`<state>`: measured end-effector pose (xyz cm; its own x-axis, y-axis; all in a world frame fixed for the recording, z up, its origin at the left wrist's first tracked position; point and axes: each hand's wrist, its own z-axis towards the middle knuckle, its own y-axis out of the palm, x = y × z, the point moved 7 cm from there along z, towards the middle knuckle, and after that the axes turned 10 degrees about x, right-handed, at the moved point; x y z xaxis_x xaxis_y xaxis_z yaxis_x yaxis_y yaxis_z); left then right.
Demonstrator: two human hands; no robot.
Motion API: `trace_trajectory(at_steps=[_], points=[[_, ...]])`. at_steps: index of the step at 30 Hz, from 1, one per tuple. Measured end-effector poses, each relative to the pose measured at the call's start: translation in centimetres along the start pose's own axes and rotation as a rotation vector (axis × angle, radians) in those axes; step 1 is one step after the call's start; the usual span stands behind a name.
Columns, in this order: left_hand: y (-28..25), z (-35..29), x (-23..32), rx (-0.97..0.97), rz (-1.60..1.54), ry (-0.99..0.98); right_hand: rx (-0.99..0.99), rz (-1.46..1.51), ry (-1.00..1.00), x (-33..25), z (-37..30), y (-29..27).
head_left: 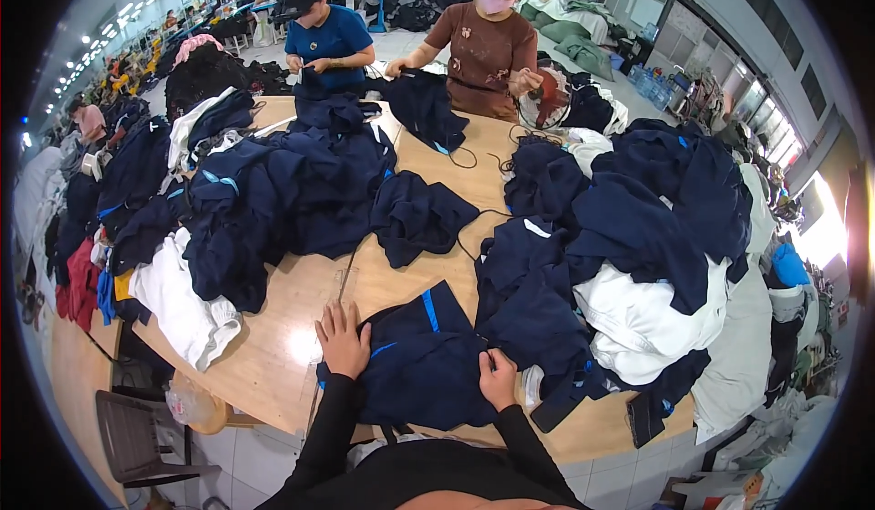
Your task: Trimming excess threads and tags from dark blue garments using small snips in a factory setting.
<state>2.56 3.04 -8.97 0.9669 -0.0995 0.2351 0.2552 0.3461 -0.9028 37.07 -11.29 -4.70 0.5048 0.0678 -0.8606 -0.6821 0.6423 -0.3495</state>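
A navy garment with bright blue strips (424, 355) lies spread on the table right in front of me. My left hand (344, 341) rests flat at its left edge, fingers stretched and apart, partly on the bare wood. At the garment's right side my right hand (498, 380) is closed, its fingers curled in. A small dark tip shows by its fingers, but what it holds is too small to make out. Just beyond lies a crumpled navy garment (419, 216), apart from both hands.
Large heaps of navy garments stand left (283, 191) and right (656, 218), with white garments (187, 300) among them. Across the wooden table (273, 355), a person in blue (333, 45) and one in brown (483, 45) handle dark garments. A dark chair (137, 437) is at lower left.
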Motion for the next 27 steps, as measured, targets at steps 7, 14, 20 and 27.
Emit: trace_trajectory(at_steps=[7,14,20,27], points=[[-1.8,0.5,1.0,0.088,-0.028,-0.020,-0.015,-0.007,-0.001,0.2,0.1,-0.1],[-1.9,0.2,0.6,0.095,-0.033,0.012,-0.005,0.012,-0.004,0.5,-0.2,0.1],[-2.0,0.3,0.7,0.112,-0.025,0.012,-0.015,0.017,0.006,0.6,-0.3,0.0],[-2.1,0.1,0.6,0.129,-0.039,0.011,-0.010,0.030,0.010,0.1,-0.3,0.0]])
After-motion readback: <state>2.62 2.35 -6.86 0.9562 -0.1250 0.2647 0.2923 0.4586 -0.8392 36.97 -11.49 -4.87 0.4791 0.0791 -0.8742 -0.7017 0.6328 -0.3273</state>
